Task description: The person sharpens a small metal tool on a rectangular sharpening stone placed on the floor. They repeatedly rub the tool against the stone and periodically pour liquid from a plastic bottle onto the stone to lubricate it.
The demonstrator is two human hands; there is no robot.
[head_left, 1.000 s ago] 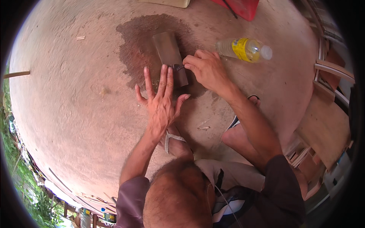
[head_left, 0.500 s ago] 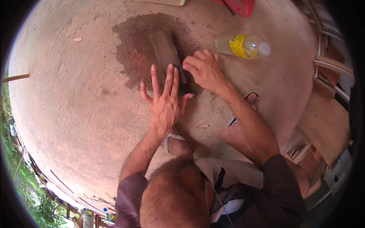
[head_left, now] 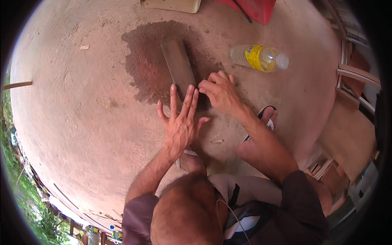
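A long dark grey-brown rectangular block, like a sharpening stone [head_left: 178, 60], lies flat on a wet patch of the floor. My left hand [head_left: 179, 126] has its fingers stretched out, the fingertips resting at the near end of the block. Beside that end, on the right, my right hand [head_left: 220, 93] is closed in a pinch with its fingertips at the block's edge. Whatever it pinches is too small or too hidden to make out.
To the right lies a clear plastic bottle [head_left: 257, 58] with a yellow label. A red object [head_left: 261, 10] and a pale tray-like thing [head_left: 173, 5] show at the far edge. Wood pieces [head_left: 343, 139] are stacked on the right. My sandalled feet are close to the hands.
Both hands have slid along the block toward its near end, closer to me. The whole view has shifted slightly. Bottle and block keep their places on the floor.
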